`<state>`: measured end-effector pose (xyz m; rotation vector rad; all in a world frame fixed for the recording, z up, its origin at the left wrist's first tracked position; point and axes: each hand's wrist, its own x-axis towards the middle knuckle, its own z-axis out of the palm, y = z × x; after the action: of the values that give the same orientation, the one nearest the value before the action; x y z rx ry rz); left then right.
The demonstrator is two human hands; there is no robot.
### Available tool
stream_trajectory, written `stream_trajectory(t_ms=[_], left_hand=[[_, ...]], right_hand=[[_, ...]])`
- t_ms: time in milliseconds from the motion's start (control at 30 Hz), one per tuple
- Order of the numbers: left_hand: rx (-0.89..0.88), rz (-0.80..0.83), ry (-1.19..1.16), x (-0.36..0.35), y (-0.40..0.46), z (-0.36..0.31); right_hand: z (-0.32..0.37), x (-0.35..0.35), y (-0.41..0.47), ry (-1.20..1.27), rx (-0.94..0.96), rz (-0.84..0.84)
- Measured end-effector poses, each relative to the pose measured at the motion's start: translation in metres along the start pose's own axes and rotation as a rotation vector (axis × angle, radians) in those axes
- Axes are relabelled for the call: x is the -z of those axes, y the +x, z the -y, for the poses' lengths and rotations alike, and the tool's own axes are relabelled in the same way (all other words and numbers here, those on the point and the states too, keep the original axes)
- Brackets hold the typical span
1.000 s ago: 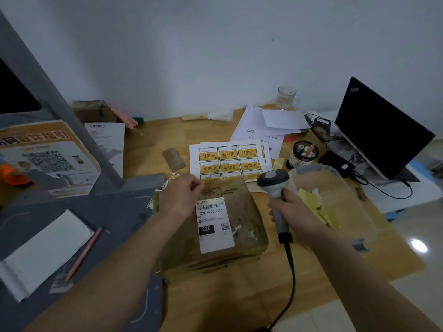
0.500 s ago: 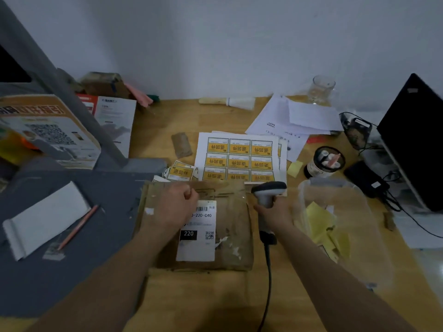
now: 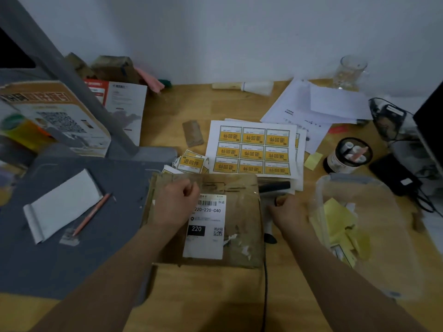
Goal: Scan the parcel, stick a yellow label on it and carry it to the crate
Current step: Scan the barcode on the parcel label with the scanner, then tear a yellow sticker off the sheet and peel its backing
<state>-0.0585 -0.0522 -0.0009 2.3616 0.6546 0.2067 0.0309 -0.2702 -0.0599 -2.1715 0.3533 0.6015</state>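
The left hand (image 3: 176,202) rests on the top of the brown parcel (image 3: 239,224), its fingers curled loosely with nothing pinched between them, covering the left edge of the white shipping label (image 3: 206,228) that reads 220-220-C40. The right hand (image 3: 286,212) lies just beside the parcel's right edge, wrapped around the handle of the barcode scanner (image 3: 273,188), whose dark head lies on the wooden desk (image 3: 215,295) pointing left over the parcel's far right corner; its cable (image 3: 265,283) runs back toward the person. The parcel lies flat on the desk, its left part overlapping a grey mat (image 3: 72,259). Just beyond it lies a sheet of yellow labels (image 3: 254,152), with a few loose yellow labels (image 3: 191,162) to the sheet's left. To the right of the right hand stands a clear plastic bin (image 3: 383,236) holding yellow paper scraps. On the mat lie a white notepad (image 3: 62,207) and a pencil (image 3: 92,215).
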Motion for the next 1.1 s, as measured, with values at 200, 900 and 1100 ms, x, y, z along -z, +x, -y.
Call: stream_trajectory(t_ms=[200, 900, 1100], left_hand=[[0.006, -0.08, -0.074, 0.015, 0.019, -0.002], [0.285, 0.15, -0.142, 0.062, 0.101, 0.112], [0.329, 0.274, -0.269, 0.058, 0.119, 0.126]], right_hand=[[0.036, 0.01, -0.003, 0.016, 0.115, -0.09], [0.199, -0.133, 0.003, -0.448, 0.553, 0.262], [0.207, -0.174, 0.033, -0.769, 0.506, 0.327]])
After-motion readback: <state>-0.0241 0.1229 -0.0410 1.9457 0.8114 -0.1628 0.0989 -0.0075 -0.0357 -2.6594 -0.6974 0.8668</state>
